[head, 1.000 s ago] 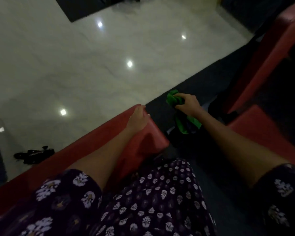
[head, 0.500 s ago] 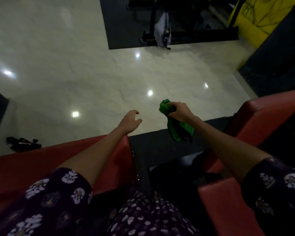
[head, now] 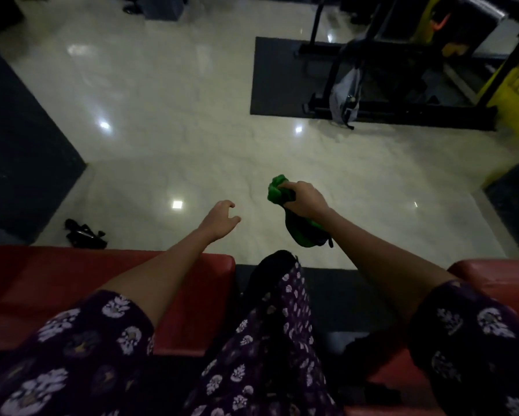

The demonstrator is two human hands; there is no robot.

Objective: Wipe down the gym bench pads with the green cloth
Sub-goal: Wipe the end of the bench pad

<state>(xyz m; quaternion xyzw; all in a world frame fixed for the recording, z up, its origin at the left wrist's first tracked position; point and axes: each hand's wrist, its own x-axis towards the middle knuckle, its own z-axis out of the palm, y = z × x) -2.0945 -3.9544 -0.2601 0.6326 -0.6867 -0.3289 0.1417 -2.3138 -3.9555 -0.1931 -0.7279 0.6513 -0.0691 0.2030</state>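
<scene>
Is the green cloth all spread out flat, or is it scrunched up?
Scrunched up. The right hand grips the green cloth in a bunch, with one end sticking out past the fingers and the rest hanging loose below the wrist.

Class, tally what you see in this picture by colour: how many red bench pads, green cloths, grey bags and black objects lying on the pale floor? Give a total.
Red bench pads: 2, left pad and right pad
Green cloth: 1, gripped by the right hand
Grey bag: 1
Black object on the floor: 1
Total: 5
</scene>
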